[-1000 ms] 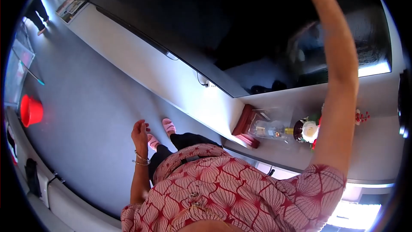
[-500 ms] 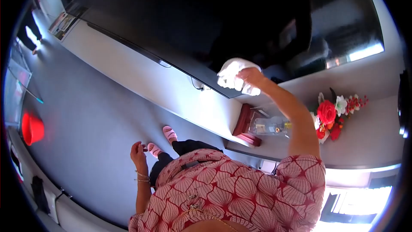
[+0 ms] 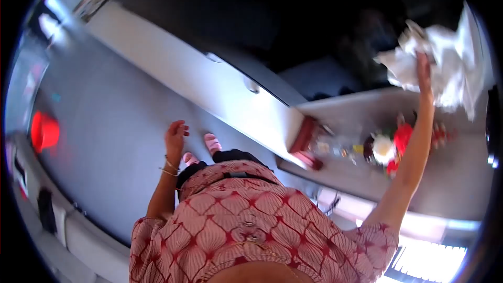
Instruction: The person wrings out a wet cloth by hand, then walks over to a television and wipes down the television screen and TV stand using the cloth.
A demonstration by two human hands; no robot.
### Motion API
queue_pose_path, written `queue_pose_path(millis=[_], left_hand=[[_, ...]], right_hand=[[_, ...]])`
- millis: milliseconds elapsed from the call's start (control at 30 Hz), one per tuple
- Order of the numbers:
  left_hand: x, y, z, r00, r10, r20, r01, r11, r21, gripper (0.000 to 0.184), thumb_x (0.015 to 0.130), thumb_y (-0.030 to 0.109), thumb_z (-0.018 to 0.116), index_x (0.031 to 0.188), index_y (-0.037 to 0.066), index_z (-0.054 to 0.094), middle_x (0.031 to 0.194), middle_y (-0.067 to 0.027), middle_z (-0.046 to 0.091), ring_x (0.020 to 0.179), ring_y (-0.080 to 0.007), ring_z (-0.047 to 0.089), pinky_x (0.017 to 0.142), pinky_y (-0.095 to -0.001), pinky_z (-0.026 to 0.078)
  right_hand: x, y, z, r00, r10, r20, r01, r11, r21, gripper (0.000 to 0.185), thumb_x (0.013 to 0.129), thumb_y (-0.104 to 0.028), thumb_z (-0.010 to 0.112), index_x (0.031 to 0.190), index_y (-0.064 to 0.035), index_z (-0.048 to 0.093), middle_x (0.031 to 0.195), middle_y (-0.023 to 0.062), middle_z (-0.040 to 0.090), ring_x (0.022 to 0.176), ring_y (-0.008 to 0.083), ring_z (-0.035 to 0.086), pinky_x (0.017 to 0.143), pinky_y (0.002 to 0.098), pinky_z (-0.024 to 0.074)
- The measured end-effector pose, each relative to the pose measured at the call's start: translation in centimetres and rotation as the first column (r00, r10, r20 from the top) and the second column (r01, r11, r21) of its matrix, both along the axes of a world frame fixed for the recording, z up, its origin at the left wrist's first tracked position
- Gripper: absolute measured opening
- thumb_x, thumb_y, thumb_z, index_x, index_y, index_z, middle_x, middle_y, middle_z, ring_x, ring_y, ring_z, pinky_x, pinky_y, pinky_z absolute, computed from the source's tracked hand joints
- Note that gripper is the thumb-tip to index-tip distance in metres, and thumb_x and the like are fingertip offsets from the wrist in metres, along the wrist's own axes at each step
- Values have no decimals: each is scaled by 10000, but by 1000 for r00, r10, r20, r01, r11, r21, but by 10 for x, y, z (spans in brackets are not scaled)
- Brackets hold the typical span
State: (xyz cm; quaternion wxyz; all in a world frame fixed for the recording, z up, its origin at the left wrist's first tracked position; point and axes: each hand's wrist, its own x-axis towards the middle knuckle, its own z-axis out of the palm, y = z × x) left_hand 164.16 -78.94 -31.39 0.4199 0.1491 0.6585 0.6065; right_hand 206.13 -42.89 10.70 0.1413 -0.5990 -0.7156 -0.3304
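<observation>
My right hand [image 3: 423,71] is stretched out to the upper right, its fingers closed on a white cloth [image 3: 450,57]. The cloth is spread out and crumpled, smeared a little by motion, in front of the right end of a large black television screen [image 3: 236,15]. Whether the cloth touches the screen I cannot tell. Down at my left side, my left hand [image 3: 176,137] hangs above the grey floor with loosely bent fingers and nothing in it.
Below the screen runs a white cabinet [image 3: 173,81]. Beside it stand a dark red wooden base [image 3: 305,144] and artificial flowers [image 3: 385,149], under my right arm. A red bucket [image 3: 45,131] is on the floor at far left, near a pale sofa [image 3: 94,243].
My right hand has swept the white cloth from the screen's lower edge to the upper right, and the cloth has fanned out. My left hand has risen slightly. The view has shifted.
</observation>
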Motion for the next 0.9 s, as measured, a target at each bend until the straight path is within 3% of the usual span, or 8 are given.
queue_pose_path(millis=[100, 333, 400, 467, 600, 733, 800, 900], left_hand=[[-4, -21, 8, 995, 80, -59, -85, 993, -85, 157, 828, 81, 476, 924, -13, 559, 726, -85, 585, 614, -133, 554, 536, -244, 456], [-31, -89, -7, 940, 332, -77, -339, 934, -115, 170, 821, 82, 477, 915, -33, 559, 733, -98, 585, 627, -143, 562, 541, -254, 470], [-41, -106, -36, 916, 382, -121, -391, 919, -55, 189, 828, 136, 475, 938, 2, 550, 743, -81, 596, 573, -120, 555, 436, -205, 388], [-51, -119, -34, 901, 417, -119, -426, 903, -59, 189, 826, 134, 477, 938, 1, 550, 741, -80, 595, 573, -120, 555, 434, -206, 388], [-66, -117, -28, 881, 469, -58, -473, 873, -121, 180, 825, 131, 477, 934, 9, 552, 738, -73, 594, 576, -110, 552, 428, -196, 380], [-106, -102, -28, 864, 502, -20, -502, 861, -86, 178, 830, 131, 476, 939, 10, 548, 747, -68, 593, 587, -107, 547, 440, -196, 377], [-125, -90, -10, 829, 558, 37, -554, 828, -87, 167, 839, 91, 462, 927, -28, 540, 763, -87, 582, 611, -125, 542, 555, -226, 443], [-166, -81, -5, 814, 581, 18, -576, 810, -108, 162, 839, 92, 467, 934, -17, 541, 766, -79, 582, 608, -118, 537, 529, -216, 417]], right_hand=[[6, 53, -26, 938, 323, -129, -326, 945, -1, 505, 738, -487, 549, 1061, -99, 555, 1053, 125, 551, 918, 300, 529, 806, 399, 394], [-136, 99, -19, 773, 610, -177, -581, 791, 192, 451, 810, -414, 498, 1106, -74, 502, 1119, 85, 513, 1014, 263, 475, 884, 369, 348], [-190, 86, -10, 693, 705, -151, -641, 699, 317, 393, 812, -365, 536, 1085, -83, 519, 1046, 65, 541, 987, 259, 491, 866, 370, 374], [-242, 75, 2, 801, 578, -157, -502, 790, 352, 429, 776, -389, 573, 1071, -81, 530, 1022, 74, 551, 970, 266, 502, 858, 386, 376], [-334, 90, 1, 668, 742, 49, -688, 591, 421, 584, 772, -481, 503, 1239, -153, 380, 1241, 104, 396, 1171, 289, 340, 983, 394, 250], [-476, 116, 17, 790, 505, 347, -590, 475, 653, 580, 774, -474, 517, 1241, -159, 381, 1210, 108, 418, 1133, 280, 380, 963, 377, 294], [-532, 85, 30, 631, 729, 266, -730, 442, 522, 628, 699, -465, 589, 1229, -187, 399, 1240, 79, 396, 1161, 269, 356, 984, 372, 275], [-630, 63, 24, 688, 642, 338, -726, 605, 327, 533, 732, -467, 510, 1179, -182, 453, 1210, 85, 435, 1152, 275, 368, 974, 431, 243]])
